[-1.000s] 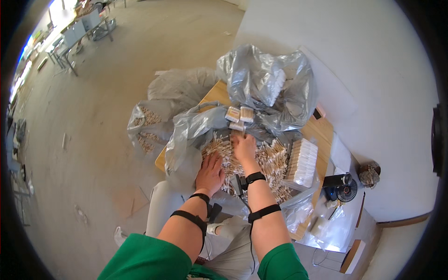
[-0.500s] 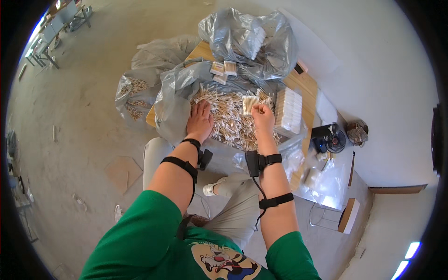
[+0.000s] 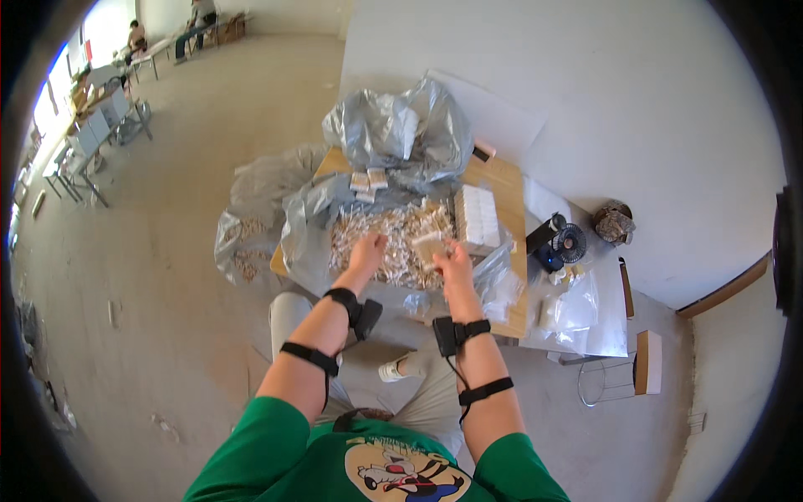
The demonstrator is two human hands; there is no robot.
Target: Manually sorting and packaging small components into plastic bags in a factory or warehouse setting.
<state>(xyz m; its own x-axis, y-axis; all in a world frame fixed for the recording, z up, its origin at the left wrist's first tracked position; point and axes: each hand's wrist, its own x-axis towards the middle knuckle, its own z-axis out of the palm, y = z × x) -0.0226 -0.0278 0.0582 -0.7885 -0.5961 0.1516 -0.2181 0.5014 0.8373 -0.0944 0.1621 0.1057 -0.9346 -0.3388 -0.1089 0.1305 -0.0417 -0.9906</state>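
A wide heap of loose cotton swabs lies on grey plastic in the middle of the table. My right hand grips a small clear box of cotton swabs by its right side, just above the heap. Over the left part of the swabs is my left hand, its fingers curled together; whatever they may hold is too small to make out. A block of stacked white-topped boxes stands right of the heap. Beyond the swabs sit several small filled boxes.
Grey plastic bags crowd the table's far side. Another bag with bits inside hangs at the left. On a side table at right are a small black fan and clear plastic bags. People sit far off at upper left.
My left hand has lifted off the swabs and its spread fingers have curled in. The right hand still has the swab box, now tilted. The view has shifted, showing more of the room.
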